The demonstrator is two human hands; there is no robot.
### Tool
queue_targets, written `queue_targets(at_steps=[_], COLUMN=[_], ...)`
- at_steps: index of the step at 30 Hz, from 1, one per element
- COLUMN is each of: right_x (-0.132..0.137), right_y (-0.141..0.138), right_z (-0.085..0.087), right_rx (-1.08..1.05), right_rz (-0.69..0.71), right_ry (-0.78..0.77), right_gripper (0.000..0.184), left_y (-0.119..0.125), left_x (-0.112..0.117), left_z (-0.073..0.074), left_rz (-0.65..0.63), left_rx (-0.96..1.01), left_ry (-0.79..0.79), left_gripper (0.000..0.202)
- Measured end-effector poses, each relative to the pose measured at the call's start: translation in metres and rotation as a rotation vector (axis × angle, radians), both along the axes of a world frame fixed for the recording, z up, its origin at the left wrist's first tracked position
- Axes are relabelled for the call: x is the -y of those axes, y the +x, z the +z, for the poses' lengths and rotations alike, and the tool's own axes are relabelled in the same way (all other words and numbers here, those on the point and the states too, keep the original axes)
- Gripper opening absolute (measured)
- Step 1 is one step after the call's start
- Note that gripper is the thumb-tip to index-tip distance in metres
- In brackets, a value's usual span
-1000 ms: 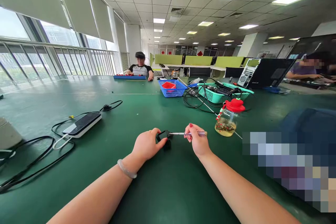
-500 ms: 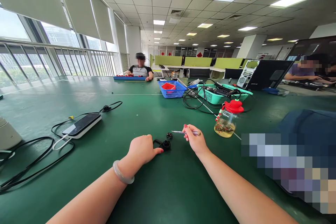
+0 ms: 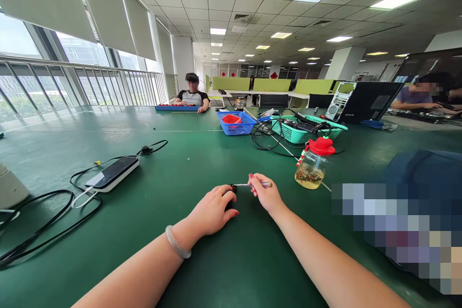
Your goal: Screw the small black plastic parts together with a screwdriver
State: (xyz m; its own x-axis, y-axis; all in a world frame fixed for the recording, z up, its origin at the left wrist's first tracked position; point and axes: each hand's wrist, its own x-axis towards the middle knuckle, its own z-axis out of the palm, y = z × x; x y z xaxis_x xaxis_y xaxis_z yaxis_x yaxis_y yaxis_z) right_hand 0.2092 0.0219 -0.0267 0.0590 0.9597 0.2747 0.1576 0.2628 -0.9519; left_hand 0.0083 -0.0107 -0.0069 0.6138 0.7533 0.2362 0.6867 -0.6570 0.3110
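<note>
In my right hand [image 3: 266, 193], a slim screwdriver [image 3: 258, 184] with a clear handle is pinched and points left. Its tip meets a small black round part [image 3: 234, 187] on the green table. My left hand [image 3: 212, 209] reaches over from the left, its front fingers against that part and the thumb held apart, lower down. Under the left palm and fingers, the other black pieces are mostly hidden. A pale bangle [image 3: 177, 242] circles my left wrist.
Left lie a white-and-black device [image 3: 112, 174] and black cables [image 3: 39, 226]. To the right stands a red-lidded bottle [image 3: 310, 168], beside a dark pixelated bundle [image 3: 426, 173]. Further off are a blue basket [image 3: 236, 128], a teal basket [image 3: 292, 134] and a seated person [image 3: 193, 97].
My left hand has moved right and slightly forward, from the black pieces onto the small round part. The screwdriver has shifted a little left and down, its tip now at that part.
</note>
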Motion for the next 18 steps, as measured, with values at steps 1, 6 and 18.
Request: queue_targets(at_steps=[1, 6, 18], right_x=[0.0, 0.004, -0.011], right_y=[0.0, -0.001, 0.011], right_z=[0.0, 0.004, -0.002], right_rx=[-0.003, -0.022, -0.505], right_rz=[0.006, 0.049, -0.003], right_ry=[-0.006, -0.023, -0.034], right_gripper=[0.051, 0.05, 0.047], left_y=[0.0, -0.003, -0.007], left_x=[-0.001, -0.006, -0.008], left_z=[-0.001, -0.002, -0.004], left_rz=[0.021, 0.162, 0.039], left_rx=[0.003, 0.013, 0.006], left_ry=[0.007, 0.021, -0.089], left_gripper=[0.017, 0.015, 0.04])
